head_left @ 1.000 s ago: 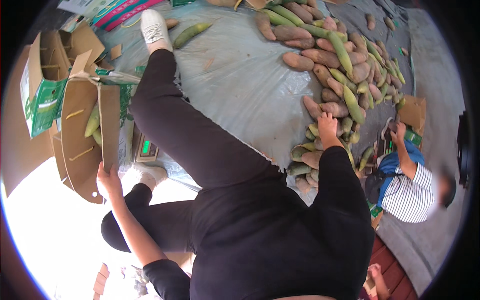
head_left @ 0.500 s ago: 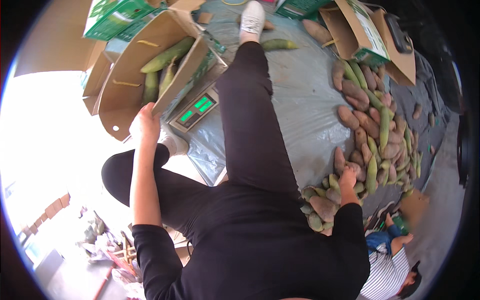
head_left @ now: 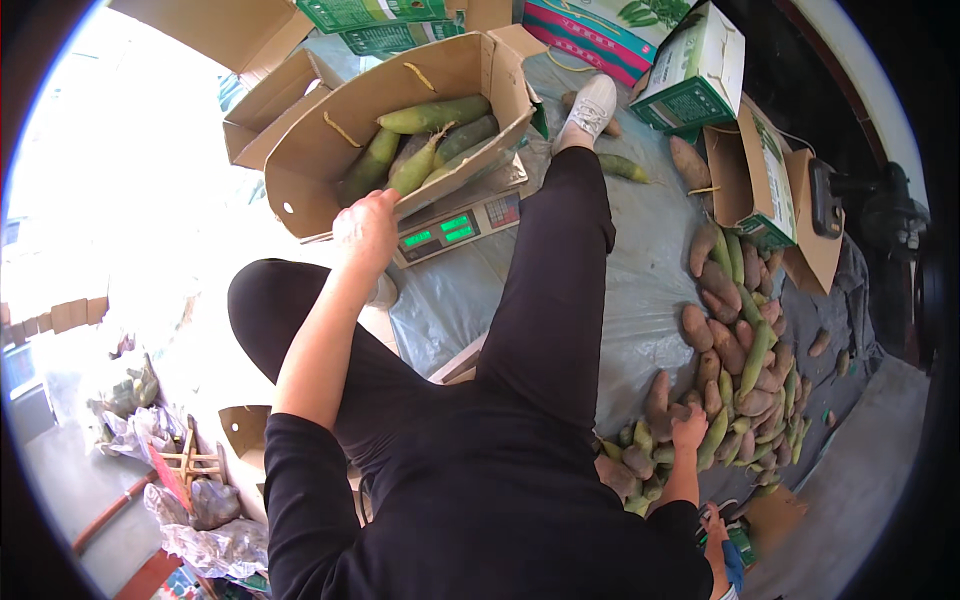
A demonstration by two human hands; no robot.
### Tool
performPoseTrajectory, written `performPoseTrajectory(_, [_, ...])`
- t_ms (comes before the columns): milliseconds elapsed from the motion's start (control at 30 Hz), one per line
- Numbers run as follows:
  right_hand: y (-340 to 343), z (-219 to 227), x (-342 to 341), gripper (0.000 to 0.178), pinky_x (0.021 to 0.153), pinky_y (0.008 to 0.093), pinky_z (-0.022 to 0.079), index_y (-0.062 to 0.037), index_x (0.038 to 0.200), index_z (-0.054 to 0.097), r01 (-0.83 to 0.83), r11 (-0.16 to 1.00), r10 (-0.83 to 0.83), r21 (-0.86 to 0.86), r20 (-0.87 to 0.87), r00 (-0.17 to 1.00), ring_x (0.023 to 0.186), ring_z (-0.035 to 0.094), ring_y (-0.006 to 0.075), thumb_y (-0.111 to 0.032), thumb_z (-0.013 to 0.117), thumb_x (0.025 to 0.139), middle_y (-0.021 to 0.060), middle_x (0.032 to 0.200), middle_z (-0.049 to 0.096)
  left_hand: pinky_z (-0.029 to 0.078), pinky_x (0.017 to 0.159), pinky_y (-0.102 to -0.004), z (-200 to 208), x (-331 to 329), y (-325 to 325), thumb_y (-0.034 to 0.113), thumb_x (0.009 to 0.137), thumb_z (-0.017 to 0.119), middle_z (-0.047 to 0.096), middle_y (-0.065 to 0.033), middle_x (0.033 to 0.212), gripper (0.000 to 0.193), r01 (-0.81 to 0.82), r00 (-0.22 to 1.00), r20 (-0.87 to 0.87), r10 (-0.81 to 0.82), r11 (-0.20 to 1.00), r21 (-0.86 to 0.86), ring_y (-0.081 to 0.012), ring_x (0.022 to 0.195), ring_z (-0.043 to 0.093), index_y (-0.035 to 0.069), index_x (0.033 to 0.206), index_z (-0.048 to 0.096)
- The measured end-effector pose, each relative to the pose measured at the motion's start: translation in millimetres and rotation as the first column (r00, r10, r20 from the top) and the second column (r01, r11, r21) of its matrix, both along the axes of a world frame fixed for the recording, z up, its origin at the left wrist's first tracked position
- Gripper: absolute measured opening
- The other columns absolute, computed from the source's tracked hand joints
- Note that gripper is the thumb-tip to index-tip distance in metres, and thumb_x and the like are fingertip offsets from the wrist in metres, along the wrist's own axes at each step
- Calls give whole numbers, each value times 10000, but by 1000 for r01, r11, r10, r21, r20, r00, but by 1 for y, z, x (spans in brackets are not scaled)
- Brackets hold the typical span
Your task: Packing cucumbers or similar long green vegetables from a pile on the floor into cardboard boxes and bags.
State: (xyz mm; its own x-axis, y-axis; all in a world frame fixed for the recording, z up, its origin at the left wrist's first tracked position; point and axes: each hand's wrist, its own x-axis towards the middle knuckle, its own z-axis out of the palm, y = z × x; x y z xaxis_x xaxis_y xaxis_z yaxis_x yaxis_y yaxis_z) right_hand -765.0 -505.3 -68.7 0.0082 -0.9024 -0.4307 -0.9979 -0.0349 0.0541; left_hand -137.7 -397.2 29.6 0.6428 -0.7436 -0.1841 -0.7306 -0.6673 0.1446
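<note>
My left hand (head_left: 366, 232) is closed on the near rim of an open cardboard box (head_left: 300, 170). Inside the box lie several long green radishes (head_left: 434, 115), along with a duller root partly covered by them. The box rests on a flat digital scale (head_left: 440, 236) with a lit green display. Over on the right, my right hand (head_left: 688, 430) reaches into a heap of green radishes and reddish-brown roots. Its fingers are curled round a reddish-brown root (head_left: 680, 411), mostly hidden by the hand. Another reddish-brown root (head_left: 657, 400) stands beside it.
Printed green-and-white cartons (head_left: 690, 75) stand at the back, one open carton (head_left: 735, 175) on its side. A loose green radish (head_left: 624, 168) lies by my shoe on the plastic sheet (head_left: 640, 300). A black fan (head_left: 890, 212) stands far right; a person's arm (head_left: 716, 535) shows lower right.
The view has swung left, so the box and heap sit differently in the picture. My left hand still grips the box rim; my right hand stays at the heap, its fingers now round a root.
</note>
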Motion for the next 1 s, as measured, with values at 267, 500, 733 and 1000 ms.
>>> performPoseTrajectory(267, [-87,45,115,503,950,319,369,41,1180,509,219,964,-26,-150,768,640,1073,504,211,-30,679,712,121,1143,546,462,742,-417,-2,10,9,115,776,597,608,-94,885,117,56,998,29,-54,996,-76,-289,884,601,83,888,590])
performPoseTrajectory(500, [-144,152,276,484,956,301,372,29,1243,464,74,984,149,-160,979,136,1096,496,186,-10,623,787,109,1189,516,439,739,-409,13,14,33,113,809,562,611,-78,854,58,43,992,123,-33,996,-81,-253,884,606,89,853,589])
performPoseTrajectory(733, [-130,196,436,496,872,287,435,26,1211,493,-279,959,13,-51,991,-136,1007,539,162,-29,670,751,92,1128,549,420,734,-405,0,16,31,124,826,540,607,-73,843,50,46,991,132,-29,991,-122,-248,873,600,97,845,579])
performPoseTrajectory(1000, [-77,125,565,513,816,272,456,-4,1218,503,-551,833,-54,42,999,-5,1010,538,152,-132,702,763,104,1113,573,423,744,-407,0,15,29,137,821,546,616,-65,849,46,59,988,149,-41,991,-123,-242,879,601,107,841,575])
